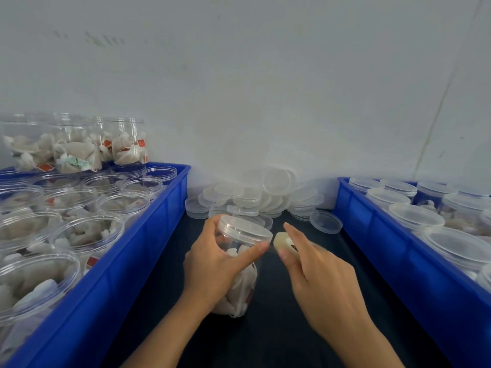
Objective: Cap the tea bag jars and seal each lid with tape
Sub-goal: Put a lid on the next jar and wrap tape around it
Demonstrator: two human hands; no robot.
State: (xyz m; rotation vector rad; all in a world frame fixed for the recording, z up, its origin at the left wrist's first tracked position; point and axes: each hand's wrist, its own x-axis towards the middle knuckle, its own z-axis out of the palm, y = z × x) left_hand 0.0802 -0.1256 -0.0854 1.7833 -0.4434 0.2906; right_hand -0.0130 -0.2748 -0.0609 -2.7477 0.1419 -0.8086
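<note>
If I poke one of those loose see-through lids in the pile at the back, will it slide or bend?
The loose lids look thin, so probably light and easy to slide. Their smooth plastic seems slippery. They lie heaped and tilted, so poking one may topple others.

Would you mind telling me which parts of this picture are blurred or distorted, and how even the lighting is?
Head view: the right hand and its small tape roll are motion-smeared; the left hand on the capped jar is sharper. Wide-angle bending tilts the blue crates outward. Lighting is soft and even, without hard shadows.
</note>
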